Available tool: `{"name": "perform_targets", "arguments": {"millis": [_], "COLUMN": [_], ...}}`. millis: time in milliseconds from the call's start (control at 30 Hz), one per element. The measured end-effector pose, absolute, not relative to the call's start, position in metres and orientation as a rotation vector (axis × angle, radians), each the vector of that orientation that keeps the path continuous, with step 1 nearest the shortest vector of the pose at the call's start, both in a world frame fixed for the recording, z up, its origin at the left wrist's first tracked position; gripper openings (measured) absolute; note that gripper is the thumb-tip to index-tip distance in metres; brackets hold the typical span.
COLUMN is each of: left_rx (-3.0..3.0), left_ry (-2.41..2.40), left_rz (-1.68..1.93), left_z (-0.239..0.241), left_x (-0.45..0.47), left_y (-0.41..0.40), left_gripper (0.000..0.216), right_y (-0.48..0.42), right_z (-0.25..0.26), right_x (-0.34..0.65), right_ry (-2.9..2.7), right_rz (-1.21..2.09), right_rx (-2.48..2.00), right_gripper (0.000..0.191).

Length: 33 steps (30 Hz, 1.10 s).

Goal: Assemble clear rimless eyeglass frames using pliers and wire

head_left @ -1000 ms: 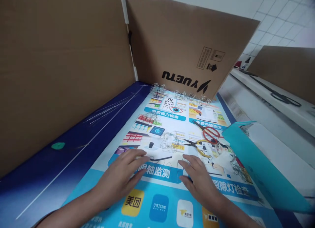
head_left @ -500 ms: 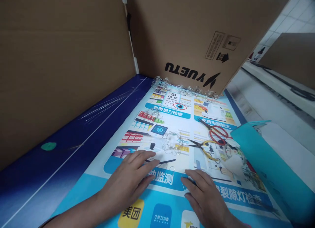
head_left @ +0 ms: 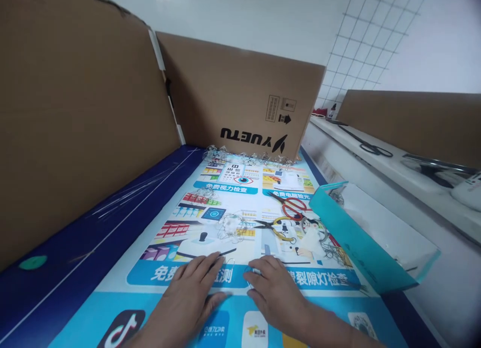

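My left hand (head_left: 188,298) lies flat on a printed poster (head_left: 225,218) that covers the table, fingers stretched out and holding nothing. My right hand (head_left: 276,290) lies flat beside it, fingers apart. A bent piece of thin wire (head_left: 240,274) rests on the poster between the two hands, touching my right fingertips. Just beyond the hands lie a tangle of clear wire loops (head_left: 231,223), yellow-handled pliers (head_left: 280,227) and red-handled scissors (head_left: 295,205).
Tall cardboard sheets (head_left: 82,117) wall off the left side, and a cardboard box (head_left: 240,97) marked YUETU stands at the back. A teal plastic folder (head_left: 353,243) lies open at the right. Straight wires (head_left: 128,193) lie on the dark blue strip. A white bench (head_left: 394,167) runs at the right.
The view has tilted up and drawn back, showing the wall and right bench. Both hands stay flat on the poster and have slid slightly closer together and nearer to me.
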State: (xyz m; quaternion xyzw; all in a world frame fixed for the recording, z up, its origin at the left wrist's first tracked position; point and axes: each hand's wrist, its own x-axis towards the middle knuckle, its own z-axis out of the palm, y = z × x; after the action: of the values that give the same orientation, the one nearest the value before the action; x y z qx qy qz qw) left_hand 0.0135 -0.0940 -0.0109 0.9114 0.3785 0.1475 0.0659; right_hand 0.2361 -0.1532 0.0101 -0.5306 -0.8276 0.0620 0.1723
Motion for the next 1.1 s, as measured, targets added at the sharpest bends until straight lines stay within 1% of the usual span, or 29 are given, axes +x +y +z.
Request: {"name": "perform_targets", "arguments": {"millis": [100,200,300,433,533,667,800,967,1100], "left_rx": [2.658,2.507,2.407,2.423,2.476,2.496,2.490,2.495,2.541], "left_ry": [1.150,1.206,1.169,0.967,0.855,0.771,0.797,0.848,0.880], "left_rz": [0.535,0.610,0.657,0.361,0.269,0.228,0.218,0.184,0.189], "left_z": [-0.001,0.013,0.026,0.036,0.037,0.029,0.023,0.018,0.013], "left_x": [0.015,0.013,0.012,0.018,0.024,0.027,0.026,0.026,0.028], "left_y": [-0.091,-0.075,-0.050,-0.023,-0.016,-0.016,-0.019,-0.022,-0.027], "left_gripper": [0.037,0.027,0.025,0.022,0.019,0.015,0.012,0.016,0.017], "right_y": [-0.150,-0.137,-0.116,-0.092,-0.083,-0.078,-0.073,-0.070,-0.072], "right_z": [0.006,0.009,0.018,0.020,0.010,-0.002,-0.003,-0.003,-0.003], "right_x": [0.242,0.259,0.282,0.304,0.309,0.309,0.308,0.310,0.306], "right_ry": [-2.302,-2.237,-2.219,-2.292,-2.350,-2.363,-2.346,-2.333,-2.289], "right_rz": [0.105,-0.089,-0.189,-0.260,-0.311,-0.325,-0.320,-0.281,-0.301], "right_rx": [-1.470,-1.443,-1.639,-1.813,-1.873,-1.908,-1.930,-1.941,-1.968], "right_gripper": [0.024,0.024,0.030,0.044,0.051,0.044,0.043,0.043,0.039]}}
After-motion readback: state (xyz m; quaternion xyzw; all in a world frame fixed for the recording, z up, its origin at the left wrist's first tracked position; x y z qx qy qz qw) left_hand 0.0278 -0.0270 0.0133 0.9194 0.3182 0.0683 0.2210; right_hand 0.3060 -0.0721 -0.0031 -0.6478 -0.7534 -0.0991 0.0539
